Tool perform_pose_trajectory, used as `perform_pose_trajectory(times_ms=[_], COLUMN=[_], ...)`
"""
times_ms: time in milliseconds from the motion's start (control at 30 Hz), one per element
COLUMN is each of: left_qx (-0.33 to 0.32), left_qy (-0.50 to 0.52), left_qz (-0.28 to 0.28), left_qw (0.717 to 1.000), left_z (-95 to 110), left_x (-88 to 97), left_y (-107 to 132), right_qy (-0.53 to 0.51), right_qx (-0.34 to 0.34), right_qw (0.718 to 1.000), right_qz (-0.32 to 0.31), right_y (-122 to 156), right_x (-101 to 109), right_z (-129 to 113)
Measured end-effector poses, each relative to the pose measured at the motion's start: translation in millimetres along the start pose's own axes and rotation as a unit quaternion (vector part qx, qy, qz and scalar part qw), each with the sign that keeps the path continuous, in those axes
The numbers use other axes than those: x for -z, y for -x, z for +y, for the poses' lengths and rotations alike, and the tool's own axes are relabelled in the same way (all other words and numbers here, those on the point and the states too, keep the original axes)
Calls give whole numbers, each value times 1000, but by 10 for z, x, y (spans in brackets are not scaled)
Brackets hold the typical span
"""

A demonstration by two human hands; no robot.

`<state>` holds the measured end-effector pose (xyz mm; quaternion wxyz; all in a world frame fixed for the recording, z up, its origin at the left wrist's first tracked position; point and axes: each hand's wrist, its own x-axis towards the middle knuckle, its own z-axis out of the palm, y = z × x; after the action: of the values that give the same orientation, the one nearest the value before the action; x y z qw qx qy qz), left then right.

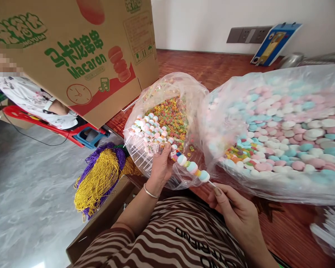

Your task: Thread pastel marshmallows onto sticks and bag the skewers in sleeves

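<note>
I see one candy skewer (192, 166) in hand: marshmallow discs alternating with small cereal rings, lying tilted across the gap between the two bags, above the worktop (281, 227) edge. Right hand (234, 210) has its fingers (218, 191) pinched on the bare stick end at lower right. Left hand (161, 163) has its fingers clamped round a fanned bundle of finished skewers (149, 132), thumb up against the loaded end of the single skewer.

To do this well, my take: keep the pinch low on the stick, hold the skewer straight so the pieces don't slide or split, and keep the bundle fanned so its sticks don't snag the bag plastic.

Just behind the bundle is an open clear bag of coloured cereal rings (171, 117). Touching it on the right is a big clear bag of pastel marshmallows (284, 130), with a few gummy pieces (236, 152) near its mouth. A macaron carton (72, 56) stands at left, and gold and purple bead strings (100, 175) hang off the worktop corner.

Hard to tell: skewer tip is hidden behind the left thumb, so I can't see whether it joins the bundle. Marshmallow bag is cut off at right; a blurred white stack at lower right is unreadable. Another person's sleeve (33, 98) shows behind the carton.
</note>
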<state>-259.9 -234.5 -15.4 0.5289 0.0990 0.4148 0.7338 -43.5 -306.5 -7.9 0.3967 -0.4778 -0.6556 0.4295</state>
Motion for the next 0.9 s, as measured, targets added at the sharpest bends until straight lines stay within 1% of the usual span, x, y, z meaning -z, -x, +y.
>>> perform_pose_trajectory(times_ms=[100,167,233,300,333,367,400,433,500,533,567,600,667,733,800,833,900], left_qx=[6,6,-9,-46,-65,-78,-80,-72,-46,-36,-30,-25,-13,-1,10,13,17], left_qy=[-2,-13,-24,-26,-25,-26,-27,-31,-34,-32,-29,-25,-25,-38,-57,-64,-71], left_qz=[7,11,14,17,13,5,-8,-24,-46,-51,-51,-51,-54,-59,-66,-69,-68], left_qw=[1000,1000,1000,998,997,997,996,997,997,998,998,998,998,998,996,995,995], left_z=[-1,-10,-22,-31,-33,-31,-27,-20,-2,6,13,17,18,14,10,9,12], left_x=[-23,-40,-55,-65,-68,-70,-71,-73,-81,-89,-99,-112,-139,-162,-178,-183,-191], left_y=[-10,-7,1,8,9,8,5,-1,-15,-22,-28,-32,-33,-26,-15,-8,5], right_qy=[23,73,156,234,256,262,248,218,113,49,-16,-77,-180,-251,-281,-276,-217], right_qx=[24,65,126,184,204,212,203,175,71,6,-56,-108,-180,-218,-227,-223,-187], right_qw=[999,995,978,951,940,936,942,957,991,999,997,988,962,938,927,931,957], right_qz=[2,21,53,86,96,100,94,75,13,-22,-52,-73,-95,-103,-96,-87,-55], right_y=[32,45,42,27,20,14,11,13,23,30,38,45,57,65,68,65,51], right_x=[-10,-16,-22,-25,-24,-22,-19,-15,-7,-5,-6,-11,-32,-67,-110,-131,-170], right_z=[53,100,144,168,168,161,148,130,94,84,83,89,122,158,174,175,173])
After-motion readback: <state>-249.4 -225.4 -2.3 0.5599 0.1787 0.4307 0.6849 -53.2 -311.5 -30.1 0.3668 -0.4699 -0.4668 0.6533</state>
